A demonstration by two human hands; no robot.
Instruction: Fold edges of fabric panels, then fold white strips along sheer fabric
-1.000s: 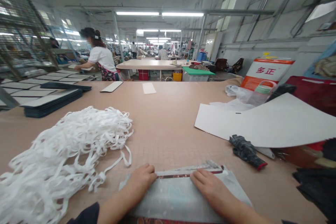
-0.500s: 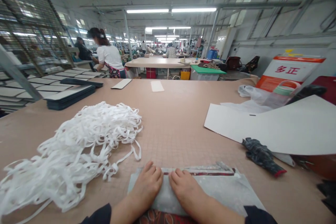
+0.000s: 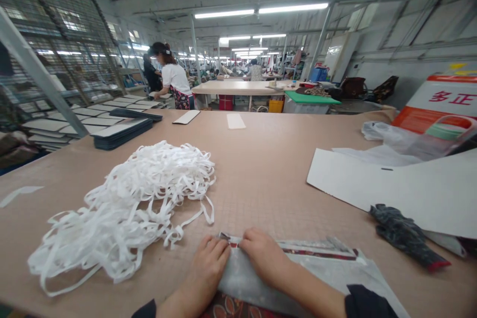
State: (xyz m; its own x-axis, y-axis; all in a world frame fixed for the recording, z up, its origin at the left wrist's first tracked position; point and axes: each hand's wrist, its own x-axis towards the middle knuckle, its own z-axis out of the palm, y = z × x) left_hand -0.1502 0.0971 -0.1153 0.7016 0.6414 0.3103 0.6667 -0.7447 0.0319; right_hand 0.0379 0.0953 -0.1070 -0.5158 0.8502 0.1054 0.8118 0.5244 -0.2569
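Note:
A grey sheet of fabric [image 3: 316, 278] lies at the table's near edge, with a dark red patterned strip [image 3: 320, 253] along its far side. My left hand [image 3: 212, 263] is closed on the sheet's left end, fingers bent together. Just right of it, my right hand [image 3: 263, 256] has its fingers closed on the same far edge by the strip. A short piece of the strip shows between the hands. Patterned dark red cloth [image 3: 231, 306] shows below them. The fingertips are partly hidden.
A heap of white tape [image 3: 149, 198] covers the left side. Beyond it are stacked dark-edged panels [image 3: 122, 134]. At right lie a white board [image 3: 395, 184], a dark glove [image 3: 408, 238] and a plastic bag [image 3: 402, 141]. A person [image 3: 177, 77] stands far left.
The view has turned left, so the table items appear farther right. My left hand has moved to the sheet's left corner, and its fingers have curled in more. My right hand remains on the far edge.

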